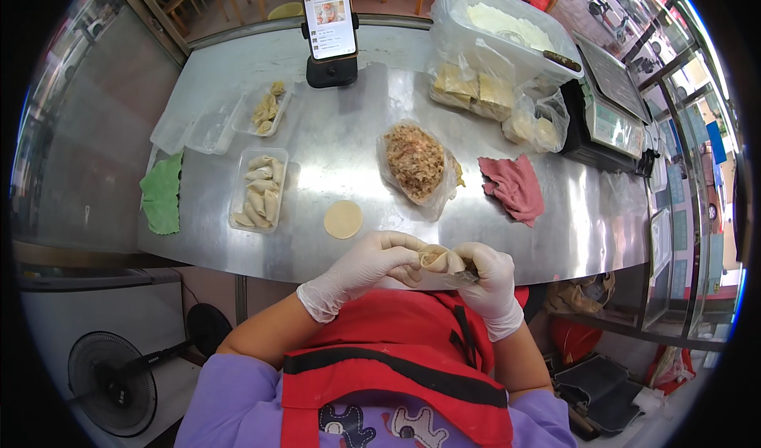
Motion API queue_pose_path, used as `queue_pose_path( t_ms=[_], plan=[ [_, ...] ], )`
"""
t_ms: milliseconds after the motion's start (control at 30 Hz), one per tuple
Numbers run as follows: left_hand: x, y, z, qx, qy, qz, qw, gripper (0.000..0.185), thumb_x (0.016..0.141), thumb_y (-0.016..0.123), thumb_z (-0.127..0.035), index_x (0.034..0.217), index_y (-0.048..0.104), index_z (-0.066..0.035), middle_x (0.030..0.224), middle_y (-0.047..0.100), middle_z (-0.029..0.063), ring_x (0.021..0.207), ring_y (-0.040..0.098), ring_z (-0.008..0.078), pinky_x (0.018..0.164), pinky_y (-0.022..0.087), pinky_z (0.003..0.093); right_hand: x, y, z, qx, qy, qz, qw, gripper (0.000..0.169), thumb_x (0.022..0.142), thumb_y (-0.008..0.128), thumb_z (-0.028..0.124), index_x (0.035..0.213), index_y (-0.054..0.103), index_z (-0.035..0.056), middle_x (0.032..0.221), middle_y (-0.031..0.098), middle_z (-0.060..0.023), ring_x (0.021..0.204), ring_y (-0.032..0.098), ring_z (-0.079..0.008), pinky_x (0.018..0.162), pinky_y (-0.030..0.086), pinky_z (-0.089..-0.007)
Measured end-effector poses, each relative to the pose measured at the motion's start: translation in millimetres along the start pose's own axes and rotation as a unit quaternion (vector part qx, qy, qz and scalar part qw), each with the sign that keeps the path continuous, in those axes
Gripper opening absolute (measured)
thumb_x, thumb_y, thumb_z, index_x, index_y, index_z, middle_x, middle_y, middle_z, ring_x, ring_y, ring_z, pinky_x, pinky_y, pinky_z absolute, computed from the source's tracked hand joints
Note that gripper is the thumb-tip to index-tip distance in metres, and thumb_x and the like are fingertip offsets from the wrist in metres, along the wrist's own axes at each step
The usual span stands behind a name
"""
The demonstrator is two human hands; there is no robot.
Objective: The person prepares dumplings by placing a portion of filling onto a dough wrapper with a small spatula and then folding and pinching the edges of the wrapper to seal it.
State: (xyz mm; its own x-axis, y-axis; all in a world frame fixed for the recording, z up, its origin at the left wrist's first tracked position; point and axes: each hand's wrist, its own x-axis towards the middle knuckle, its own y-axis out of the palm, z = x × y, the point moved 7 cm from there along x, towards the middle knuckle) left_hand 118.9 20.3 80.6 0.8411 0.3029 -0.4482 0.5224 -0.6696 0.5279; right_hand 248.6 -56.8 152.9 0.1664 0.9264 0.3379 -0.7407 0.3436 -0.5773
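Observation:
Above the table's near edge, my gloved left hand (392, 261) and gloved right hand (489, 275) pinch a partly folded dumpling (437, 259) between them, filling showing inside its wrapper. A metallic, flat-looking tool (465, 277) shows at my right hand, mostly hidden by the fingers. One round dough wrapper (343, 219) lies flat on the steel table, left of my hands. Beyond them sits a plastic bag of minced filling (416, 161). Farther left, a clear plastic tray (236, 205) holds several folded dumplings (261, 192).
A phone on a stand (332, 71), a tray of yellowish dumplings (288, 100) and empty containers (208, 132) stand farther back. Green cloth (162, 193) lies left, red cloth (514, 188) right. A flour tub (443, 29), bagged yellow wrappers (472, 91) and a scale (615, 127) occupy the back right.

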Motion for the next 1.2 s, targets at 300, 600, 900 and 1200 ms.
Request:
queue_pose_path(
  t_ms=[300, 600, 900, 1200],
  plan=[
    [-13.5, 10.8, -24.0, 0.038, 0.105, -0.018, 0.994, 0.029, 0.087, 0.067, -0.009, 0.114, 0.062, 0.0, 0.092, 0.065, 0.0014, 0.08, 0.057, 0.0061, 0.071, 0.049, 0.022, -8.8, -0.5, -6.6, 0.149, 0.073, -0.07, 0.984, 0.021, 0.075, 0.077, 0.005, 0.092, 0.065, 0.0014, 0.076, 0.064, -0.0073, 0.062, 0.061, -0.0144, 0.055, 0.046, -0.0243],
    [-24.8, 28.4, -40.2, 0.073, 0.237, 0.013, 0.969, 0.015, 0.086, 0.067, -0.003, 0.1, 0.066, 0.0, 0.09, 0.058, 0.0036, 0.083, 0.058, 0.0111, 0.073, 0.048, 0.024, -12.8, -6.1, 3.5, 0.196, 0.003, -0.05, 0.979, 0.017, 0.079, 0.075, 0.003, 0.094, 0.067, 0.0001, 0.078, 0.068, -0.0081, 0.063, 0.062, -0.0121, 0.056, 0.047, -0.0244],
    [-33.4, 34.0, -60.7, 0.339, 0.384, 0.022, 0.859, 0.011, 0.084, 0.07, -0.008, 0.091, 0.066, -0.001, 0.078, 0.059, 0.0035, 0.07, 0.054, 0.01, 0.062, 0.042, 0.0234, -12.7, -7.3, 15.2, 0.137, -0.016, -0.057, 0.989, 0.009, 0.082, 0.071, 0.005, 0.087, 0.064, 0.0027, 0.07, 0.065, -0.0108, 0.057, 0.062, -0.0225, 0.054, 0.048, -0.0279],
    [-16.7, 26.0, -40.3, 0.229, 0.264, 0.074, 0.934, 0.011, 0.084, 0.071, -0.012, 0.087, 0.065, -0.003, 0.071, 0.058, 0.0029, 0.064, 0.052, 0.0105, 0.059, 0.041, 0.0257, -11.4, -4.0, 11.8, 0.147, 0.029, -0.03, 0.988, 0.008, 0.082, 0.068, 0.002, 0.09, 0.065, 0.0012, 0.074, 0.066, -0.011, 0.061, 0.065, -0.0209, 0.057, 0.05, -0.0271]
  ],
)
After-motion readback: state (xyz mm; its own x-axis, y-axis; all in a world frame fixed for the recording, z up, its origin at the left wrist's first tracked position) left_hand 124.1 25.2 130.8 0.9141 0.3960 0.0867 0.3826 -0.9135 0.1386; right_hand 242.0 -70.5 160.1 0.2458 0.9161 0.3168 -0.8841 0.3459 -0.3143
